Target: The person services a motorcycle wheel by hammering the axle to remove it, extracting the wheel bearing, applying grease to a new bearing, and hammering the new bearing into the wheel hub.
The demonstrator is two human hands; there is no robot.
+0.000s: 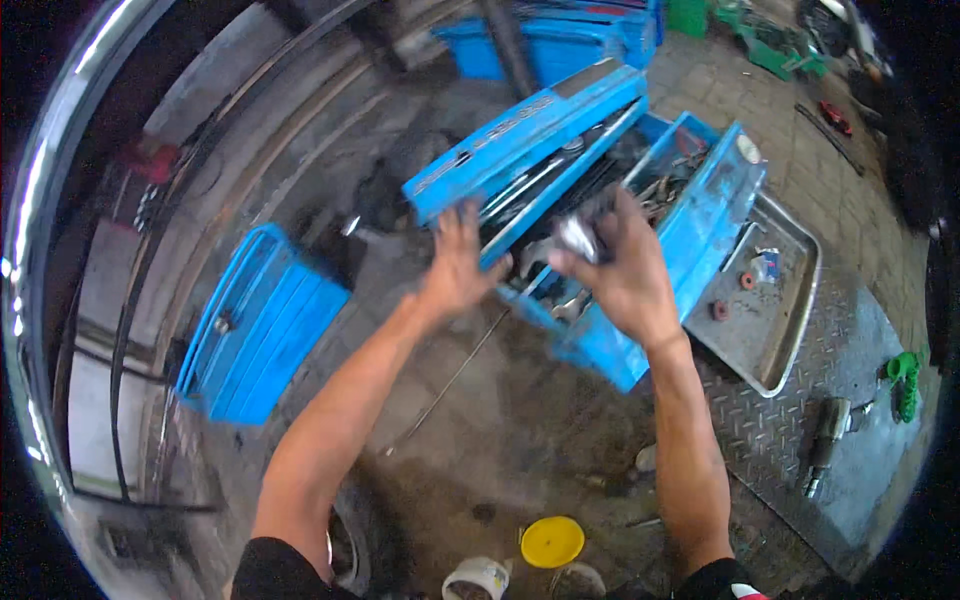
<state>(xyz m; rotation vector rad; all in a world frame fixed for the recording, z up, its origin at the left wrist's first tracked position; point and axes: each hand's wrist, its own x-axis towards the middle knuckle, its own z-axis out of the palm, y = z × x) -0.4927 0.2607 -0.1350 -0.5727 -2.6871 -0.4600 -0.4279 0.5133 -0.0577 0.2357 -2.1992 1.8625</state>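
A blue metal cantilever toolbox (690, 270) stands unfolded in front of me, its trays holding wrenches and other loose tools. My left hand (458, 262) is at the near end of its raised left tray (527, 135), fingers spread against the blue metal, the thumb stretched toward the middle. Above the toolbox's middle, my right hand (632, 275) has its thumb and fingers closed round a shiny metal piece (578, 238), blurred by motion; it may be a socket. An open-end wrench (572, 306) lies in the compartment below that hand.
On the right, a metal tray (775, 360) holds red rings (720, 310). An air impact wrench (828, 435) lies on a checkered steel plate (755, 420). Another blue toolbox (285, 335) stands left. A yellow lid (552, 542) and white bucket (476, 580) are near me.
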